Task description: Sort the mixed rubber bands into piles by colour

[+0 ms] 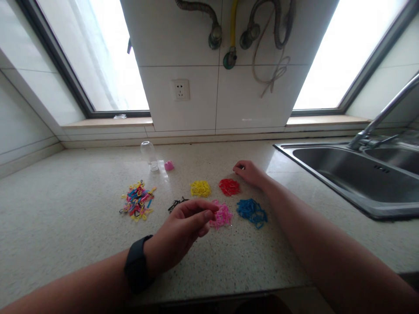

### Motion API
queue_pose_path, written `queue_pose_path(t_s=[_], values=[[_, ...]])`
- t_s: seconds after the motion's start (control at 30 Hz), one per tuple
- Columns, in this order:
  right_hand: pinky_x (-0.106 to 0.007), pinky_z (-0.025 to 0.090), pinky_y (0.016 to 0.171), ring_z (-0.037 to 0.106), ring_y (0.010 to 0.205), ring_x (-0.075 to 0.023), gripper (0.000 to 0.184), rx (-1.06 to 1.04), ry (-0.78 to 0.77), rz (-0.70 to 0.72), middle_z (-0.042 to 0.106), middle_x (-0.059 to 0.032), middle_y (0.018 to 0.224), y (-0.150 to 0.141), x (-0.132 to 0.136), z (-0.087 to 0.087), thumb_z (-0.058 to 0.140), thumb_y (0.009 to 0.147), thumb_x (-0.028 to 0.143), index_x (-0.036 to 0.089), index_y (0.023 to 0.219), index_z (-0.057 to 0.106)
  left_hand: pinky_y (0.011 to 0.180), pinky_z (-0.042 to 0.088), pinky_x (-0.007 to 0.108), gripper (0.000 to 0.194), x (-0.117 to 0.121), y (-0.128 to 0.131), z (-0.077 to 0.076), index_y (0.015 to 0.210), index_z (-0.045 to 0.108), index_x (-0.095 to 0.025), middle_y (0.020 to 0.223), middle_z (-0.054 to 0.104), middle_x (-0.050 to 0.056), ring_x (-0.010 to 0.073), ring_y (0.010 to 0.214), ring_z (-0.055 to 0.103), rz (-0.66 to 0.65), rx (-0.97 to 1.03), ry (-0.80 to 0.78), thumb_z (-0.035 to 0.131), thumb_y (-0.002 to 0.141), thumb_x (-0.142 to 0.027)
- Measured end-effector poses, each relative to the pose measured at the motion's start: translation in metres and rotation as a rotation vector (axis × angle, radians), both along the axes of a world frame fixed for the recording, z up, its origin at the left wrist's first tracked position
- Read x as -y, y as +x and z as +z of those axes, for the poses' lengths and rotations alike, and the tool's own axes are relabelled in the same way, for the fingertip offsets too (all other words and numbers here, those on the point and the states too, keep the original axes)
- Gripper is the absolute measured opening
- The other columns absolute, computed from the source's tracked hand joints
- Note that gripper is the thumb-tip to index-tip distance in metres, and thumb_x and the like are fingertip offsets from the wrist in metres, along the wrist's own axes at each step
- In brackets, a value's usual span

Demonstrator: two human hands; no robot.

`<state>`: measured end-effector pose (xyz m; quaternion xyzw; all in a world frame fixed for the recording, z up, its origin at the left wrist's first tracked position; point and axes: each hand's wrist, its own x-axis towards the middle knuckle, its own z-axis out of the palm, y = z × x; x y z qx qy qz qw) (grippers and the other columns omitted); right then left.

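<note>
A heap of small, multicoloured looped bands [137, 201] is left unsorted; rightward, heaps of black bands [177, 203], yellow bands [200, 188], pink bands [222, 216], red bands [229, 186] and blue bands [252, 213] are already separated. The black and pink ones are partly covered by the left hand [183, 226], its fingertips pinched; near the red, the right hand [248, 172] is loosely curled. Whether either grips anything cannot be told. Farther back, a clear plastic bottle [148, 156] and pink cap [169, 165] are placed.

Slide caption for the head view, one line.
Left hand near the pink pile, right hand near the red pile, on a speckled countertop.
</note>
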<state>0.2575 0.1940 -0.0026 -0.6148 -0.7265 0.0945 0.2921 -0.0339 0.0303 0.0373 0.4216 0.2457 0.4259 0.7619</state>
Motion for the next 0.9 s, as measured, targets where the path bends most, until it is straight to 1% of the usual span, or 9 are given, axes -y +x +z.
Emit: queue_pose_path(t_s=[0.17,0.33,0.67,0.9], values=[[-0.026,0.045,0.065,0.064,0.071,-0.0176,0.023,0.003,-0.003,-0.006,0.074,-0.0056,0.08,-0.0006,0.0005,0.0012,0.058,0.085,0.035,0.02,0.083,0.074,0.057,0.037,0.019,0.016,-0.0001,0.0002,-0.0015,0.092,0.077,-0.016,0.079,0.064,0.004,0.0071,0.063,0.048,0.002,0.004,0.006,0.077,0.078,-0.023],[-0.027,0.045,0.066,0.064,0.072,-0.0179,0.023,0.0,-0.01,-0.004,0.074,-0.0061,0.082,-0.0012,0.0015,0.0018,0.058,0.084,0.036,0.019,0.083,0.074,0.057,0.037,0.02,0.014,0.0002,-0.0001,-0.0035,0.092,0.076,-0.017,0.076,0.064,0.003,0.0078,0.063,0.05,-0.021,0.033,-0.008,0.077,0.079,-0.021],[-0.028,0.044,0.066,0.064,0.072,-0.0181,0.023,-0.003,-0.006,0.008,0.074,-0.0058,0.08,-0.0002,0.0005,0.0011,0.058,0.084,0.035,0.019,0.083,0.074,0.056,0.038,0.02,0.015,0.0021,-0.0006,0.0007,0.094,0.075,-0.016,0.078,0.066,0.004,0.0076,0.062,0.052,-0.074,0.093,-0.062,0.075,0.08,-0.022],[-0.026,0.043,0.065,0.063,0.072,-0.0174,0.023,0.001,-0.005,0.012,0.074,-0.0057,0.08,-0.0007,0.0009,0.0012,0.057,0.085,0.035,0.019,0.084,0.074,0.055,0.041,0.02,0.02,0.0026,0.001,-0.0007,0.103,0.074,-0.014,0.084,0.07,0.006,0.008,0.063,0.055,-0.103,0.132,-0.051,0.071,0.085,-0.02]])
